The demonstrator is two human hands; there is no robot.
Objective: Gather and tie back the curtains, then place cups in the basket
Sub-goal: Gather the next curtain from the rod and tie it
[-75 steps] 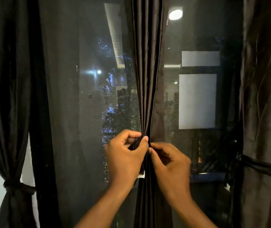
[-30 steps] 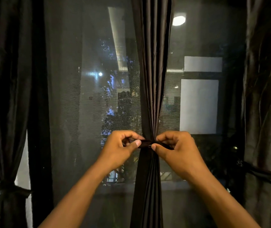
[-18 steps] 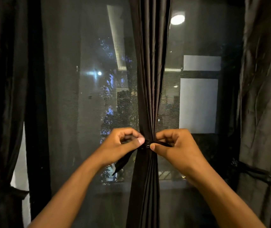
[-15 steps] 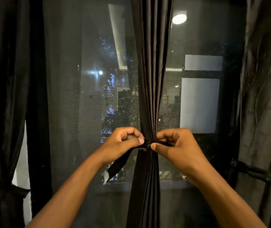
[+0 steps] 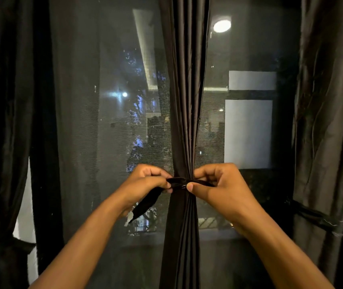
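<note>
— What have the hands got hold of?

— A dark tie strip [image 5: 184,182], wrapped around the gathered middle curtain [image 5: 184,126]. The left hand [image 5: 143,184] has its fingers curled around one end, thumb pressed on top; the right hand [image 5: 220,188] pinches the other end between thumb and bent fingers. Both grips are closed tight on the strip, one on either side of the bunched cloth.

— And the loose end?

— It hangs down and to the left from under the left hand, a flat tail [image 5: 145,203] clear of the curtain.

— Where does the curtain sit against the grip?

— Right between the two hands, cinched narrow at the strip, spreading above and below it.

— Anything else around?

— Well off to the left of the hands, lower down, another curtain [image 5: 1,142] is already tied. Off to the right hangs a third curtain [image 5: 324,122], a band [image 5: 310,215] across it. Behind the grip there is the window mesh [image 5: 108,132].
</note>
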